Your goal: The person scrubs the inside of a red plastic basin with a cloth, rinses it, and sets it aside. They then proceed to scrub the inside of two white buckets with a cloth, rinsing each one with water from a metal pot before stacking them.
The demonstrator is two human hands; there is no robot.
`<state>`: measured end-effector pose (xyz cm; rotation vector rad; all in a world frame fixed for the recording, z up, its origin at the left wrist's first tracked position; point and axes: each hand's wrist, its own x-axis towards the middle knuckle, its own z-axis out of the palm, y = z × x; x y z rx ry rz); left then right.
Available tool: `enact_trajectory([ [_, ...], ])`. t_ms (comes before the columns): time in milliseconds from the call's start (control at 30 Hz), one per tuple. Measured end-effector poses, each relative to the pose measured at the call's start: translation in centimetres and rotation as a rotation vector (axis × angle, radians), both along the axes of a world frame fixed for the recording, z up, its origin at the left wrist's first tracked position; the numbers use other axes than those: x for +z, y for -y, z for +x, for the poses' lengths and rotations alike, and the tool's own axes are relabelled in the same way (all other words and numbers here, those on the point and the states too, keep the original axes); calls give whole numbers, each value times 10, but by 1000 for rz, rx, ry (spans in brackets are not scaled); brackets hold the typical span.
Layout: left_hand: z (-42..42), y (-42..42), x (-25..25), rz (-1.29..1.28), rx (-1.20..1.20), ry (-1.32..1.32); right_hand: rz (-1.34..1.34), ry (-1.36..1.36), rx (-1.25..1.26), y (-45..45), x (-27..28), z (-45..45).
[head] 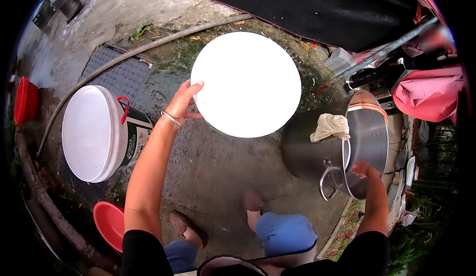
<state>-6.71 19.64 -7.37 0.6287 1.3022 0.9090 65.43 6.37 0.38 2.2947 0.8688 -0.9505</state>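
My left hand [185, 101], with a metal bangle at the wrist, grips the left rim of a round white lid or disc [247, 84]; its surface is overexposed. Inside the mouth of a large stainless steel pot [312, 157] is my right hand [360, 169], slightly blurred; its fingers are too unclear to tell whether they hold anything. A pale cloth [330, 127] hangs over the pot's rim, and an orange-and-white band lies near its upper edge. To the left stands a lidded white plastic bucket [89, 134] with a red handle and a dark printed label.
A grey hose [122, 56] curves over wet concrete and a dark drain cover [115, 68]. Red plastic basins [111, 224] are at the left. A rusty metal pole [383, 53], a concrete block [339, 61] and a pink cover [427, 95] are at right. Black sheeting [297, 8] spans the top.
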Motion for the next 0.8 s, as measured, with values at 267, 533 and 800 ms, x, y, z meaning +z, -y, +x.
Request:
enact_trajectory([
  [267, 6, 35, 25, 41, -83, -136, -114, 64, 304, -10, -55, 80],
  [533, -62, 97, -2, -44, 180, -183, 85, 68, 343, -54, -60, 35],
  [800, -78, 103, -52, -59, 323, -436, 483, -178, 282, -75, -95, 56],
])
